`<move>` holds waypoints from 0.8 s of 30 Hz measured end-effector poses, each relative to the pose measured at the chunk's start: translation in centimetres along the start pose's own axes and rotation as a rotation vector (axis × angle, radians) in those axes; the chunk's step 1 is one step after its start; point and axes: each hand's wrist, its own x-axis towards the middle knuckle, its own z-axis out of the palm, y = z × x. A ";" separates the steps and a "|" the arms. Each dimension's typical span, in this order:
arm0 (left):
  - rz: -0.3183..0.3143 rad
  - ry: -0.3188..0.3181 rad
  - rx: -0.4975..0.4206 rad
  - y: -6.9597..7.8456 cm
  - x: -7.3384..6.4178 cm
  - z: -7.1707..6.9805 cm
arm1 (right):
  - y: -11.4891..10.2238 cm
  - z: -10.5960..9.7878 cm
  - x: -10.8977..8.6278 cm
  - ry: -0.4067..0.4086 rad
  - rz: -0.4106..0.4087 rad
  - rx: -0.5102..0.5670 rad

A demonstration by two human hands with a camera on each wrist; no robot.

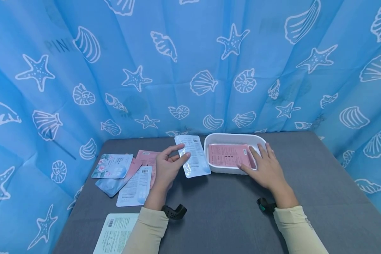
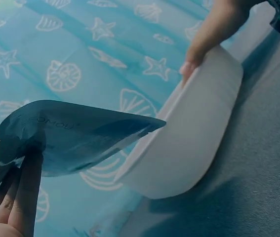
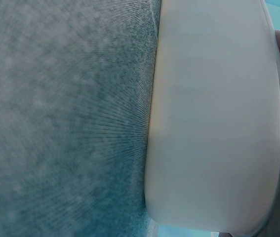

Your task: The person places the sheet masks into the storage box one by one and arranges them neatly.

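My left hand [image 1: 166, 167] pinches a light-blue sheet mask packet [image 1: 195, 157] by its left edge, between thumb and fingers. The packet is raised beside the left end of a white plastic basket [image 1: 231, 135], its printed text side showing in the head view. In the left wrist view the packet [image 2: 75, 131] is slightly bowed, near the basket's wall [image 2: 191, 133]. Pink packets [image 1: 227, 155] lie flat inside the basket. With fingers spread, my right hand [image 1: 268, 171] rests on the basket's right rim. The basket's outer wall [image 3: 214, 113] fills much of the right wrist view.
Left of my left hand lies an overlapping group of packets: a floral one [image 1: 112, 165], a pale blue one [image 1: 134, 187] and pink ones [image 1: 147, 158]. A pale green packet [image 1: 115, 231] lies nearer, partly under my left sleeve. Behind the grey table [image 1: 222, 218] hangs a blue curtain [image 1: 184, 91].
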 end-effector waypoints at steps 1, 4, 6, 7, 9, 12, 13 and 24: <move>-0.004 0.004 0.002 -0.1 0.0 0.0 | 0.0 0.0 0.0 0.002 0.000 0.000; -0.015 0.027 0.021 -0.6 0.1 0.1 | 0.0 0.0 0.1 0.006 -0.001 0.002; -0.013 0.043 0.026 -0.8 0.1 0.1 | 0.0 0.0 0.1 0.005 -0.001 0.001; -0.010 0.053 0.029 -0.9 0.1 0.2 | 0.0 0.0 0.1 0.003 0.000 0.001; 0.000 0.069 0.020 -0.9 0.1 0.2 | -0.1 0.0 0.1 -0.003 0.002 0.000; 0.025 0.081 0.005 -0.8 0.1 0.4 | 0.0 0.0 0.1 -0.006 0.005 -0.001; 0.034 0.084 0.001 -0.7 0.1 0.4 | 0.0 0.0 0.1 -0.005 0.005 -0.002; 0.067 0.046 -0.038 0.3 0.0 0.6 | 0.0 0.0 0.1 -0.011 0.003 -0.002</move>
